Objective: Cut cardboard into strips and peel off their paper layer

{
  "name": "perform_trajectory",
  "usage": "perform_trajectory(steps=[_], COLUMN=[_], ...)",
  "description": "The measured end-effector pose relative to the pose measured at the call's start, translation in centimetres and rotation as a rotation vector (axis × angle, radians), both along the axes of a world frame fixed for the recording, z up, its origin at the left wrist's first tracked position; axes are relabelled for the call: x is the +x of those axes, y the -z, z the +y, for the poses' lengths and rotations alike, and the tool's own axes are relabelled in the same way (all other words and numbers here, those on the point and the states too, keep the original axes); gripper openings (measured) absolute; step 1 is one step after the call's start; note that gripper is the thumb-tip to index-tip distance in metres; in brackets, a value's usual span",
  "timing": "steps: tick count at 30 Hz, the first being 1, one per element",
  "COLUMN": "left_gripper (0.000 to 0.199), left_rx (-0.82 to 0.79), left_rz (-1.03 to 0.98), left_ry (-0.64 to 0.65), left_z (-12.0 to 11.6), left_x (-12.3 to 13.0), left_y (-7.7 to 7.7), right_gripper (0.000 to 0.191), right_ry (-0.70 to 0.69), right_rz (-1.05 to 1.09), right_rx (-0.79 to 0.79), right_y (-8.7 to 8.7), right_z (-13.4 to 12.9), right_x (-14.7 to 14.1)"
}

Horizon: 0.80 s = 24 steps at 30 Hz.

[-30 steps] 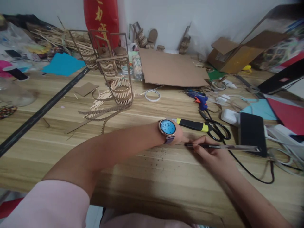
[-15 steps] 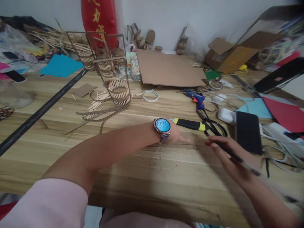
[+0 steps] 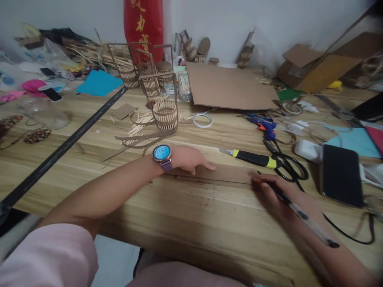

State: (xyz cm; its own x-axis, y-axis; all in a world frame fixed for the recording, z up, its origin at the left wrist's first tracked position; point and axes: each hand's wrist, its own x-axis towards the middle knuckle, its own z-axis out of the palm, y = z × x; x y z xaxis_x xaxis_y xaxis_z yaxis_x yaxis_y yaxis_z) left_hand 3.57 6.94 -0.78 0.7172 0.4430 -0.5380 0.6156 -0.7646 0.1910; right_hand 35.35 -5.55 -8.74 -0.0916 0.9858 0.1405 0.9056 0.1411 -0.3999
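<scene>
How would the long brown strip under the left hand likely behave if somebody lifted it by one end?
The strip is probably light, since it looks thin and narrow. It may bend a little when held by one end, being long for its width. It seems unlikely to roll, because it lies flat under the left hand.

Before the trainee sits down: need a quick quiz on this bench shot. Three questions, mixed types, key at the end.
1. Fill in: the right hand holds a ____.
2. True or false: the left hand lies on the phone.
3. Multiple choice: seen from the person, the blue glue gun is a) nearer than the utility knife, b) underneath it, c) farther away than it.

Key
1: pen.
2: False; it rests on a brown strip.
3: c.
</scene>
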Motion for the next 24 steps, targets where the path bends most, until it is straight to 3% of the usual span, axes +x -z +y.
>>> perform_trajectory(steps=[3, 7, 9, 11, 16, 20, 24], left_gripper=[0.072, 0.069, 0.07, 0.07, 0.069, 0.068, 0.061], left_rx=[-0.028, -0.044, -0.049, -0.054, -0.054, -0.055, -0.064], left_rz=[-0.07, -0.08, -0.07, -0.071, -0.083, -0.105, -0.14], left_ry=[-0.025, -0.05, -0.064, -0.079, -0.11, -0.087, -0.061], left_z=[0.0, -0.2, -0.3, -0.4, -0.6, -0.5, -0.3], left_x=[-1.3, -1.5, -1.3, -1.2, -1.2, -1.3, -1.3], left_y=[0.5, 0.6, 0.4, 0.1, 0.0, 0.1, 0.0], right_gripper=[0.035, 0.037, 0.039, 0.039, 0.025, 0.017, 0.014], right_ry=[-0.031, 0.06, 0.053, -0.04, -0.193, -0.247, -0.309], right_rz=[0.022, 0.109, 0.228, 0.365, 0.496, 0.568, 0.565], right_rx=[-0.035, 0.027, 0.021, -0.035, -0.079, -0.138, -0.064], right_y=[0.0, -0.8, -1.5, -2.5, -4.5, -3.9, -2.0], right_z=[0.5, 0.5, 0.3, 0.1, 0.4, 1.0, 1.7], right_x=[0.6, -0.9, -2.9, -5.4, -12.1, -16.0, -18.1])
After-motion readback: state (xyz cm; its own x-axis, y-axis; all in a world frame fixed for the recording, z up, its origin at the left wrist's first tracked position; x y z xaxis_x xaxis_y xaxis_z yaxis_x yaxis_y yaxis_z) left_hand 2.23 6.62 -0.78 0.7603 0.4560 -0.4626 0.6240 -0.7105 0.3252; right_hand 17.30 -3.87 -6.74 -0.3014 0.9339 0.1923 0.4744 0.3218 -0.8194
